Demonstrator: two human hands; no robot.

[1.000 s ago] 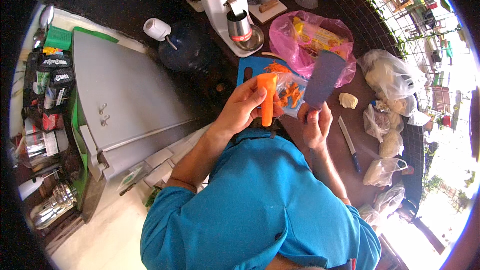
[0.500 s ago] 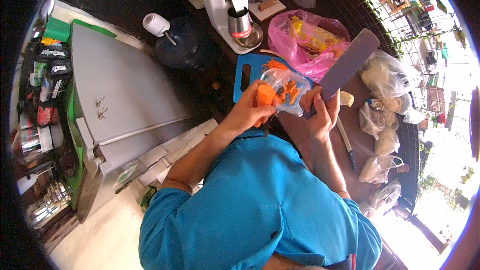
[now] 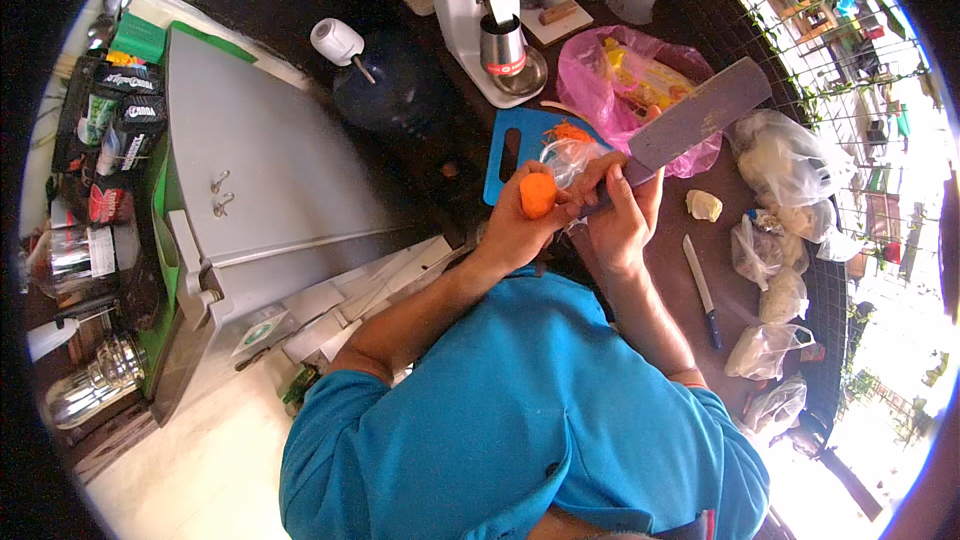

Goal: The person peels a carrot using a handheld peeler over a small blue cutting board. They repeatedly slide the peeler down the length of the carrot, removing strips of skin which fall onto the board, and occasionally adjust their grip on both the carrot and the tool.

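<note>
My left hand [image 3: 518, 225] is closed round a thick carrot [image 3: 537, 196], its round orange face turned up. In my right hand [image 3: 622, 218] is a cleaver [image 3: 700, 118], its broad grey blade slanting up to the right; the fingers hide most of its handle. Both hands are close together, fingertips nearly meeting. Just beyond them a clear plastic bag [image 3: 570, 162] is partly hidden by the hands. Orange carrot shreds [image 3: 568, 132] lie behind it on a blue cutting board [image 3: 494, 172].
A pink plastic bag [image 3: 610, 80] with yellow packs sits beyond the board. Right of my hands are a knife [image 3: 700, 280], a pale yellow lump [image 3: 704, 205] and several tied plastic bags [image 3: 785, 155]. A white machine [image 3: 470, 15] with a metal cup stands at the back.
My hands have come closer together. The cleaver's blade has tipped lower to the right. The bag's carrot pieces, visible before, are now mostly behind my right hand. The view has shifted slightly.
</note>
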